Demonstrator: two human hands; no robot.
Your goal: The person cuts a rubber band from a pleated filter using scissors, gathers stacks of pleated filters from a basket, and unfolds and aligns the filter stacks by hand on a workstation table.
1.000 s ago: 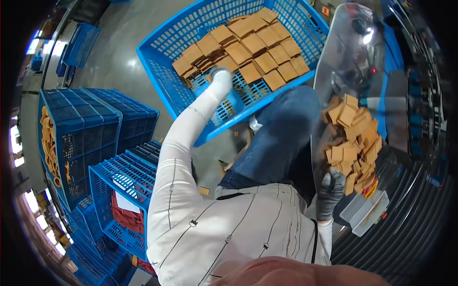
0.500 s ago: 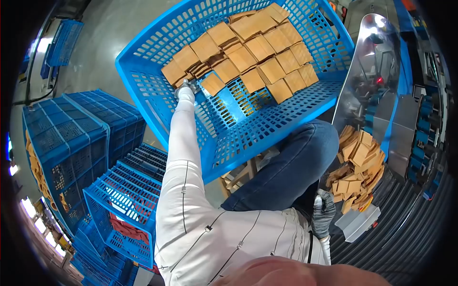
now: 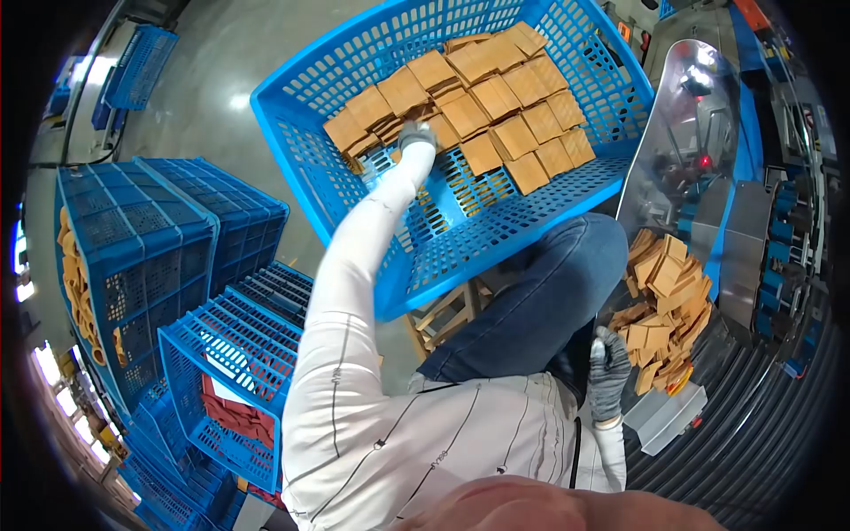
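Observation:
Inside a large blue crate, my left hand, in a grey glove, is over the tan flat pieces beside the gap in their rows. Its fingertips are too small and partly hidden to tell whether they grip a piece. The pieces lie in overlapping rows, and the crate's slotted floor shows near my wrist. My right hand, in a grey striped glove, is closed beside my thigh, left of a loose heap of tan pieces. What it holds, if anything, is hidden.
Stacked blue crates stand at the left, one open crate holding dark red pieces. A clear curved guard rises at the right beside machinery. A grey tray sits below the heap, over black ribbed rollers.
Since half a second ago, my left hand has moved right from the crate's left side to the gap in the rows. My right hand stays beside the heap. The camera view has shifted.

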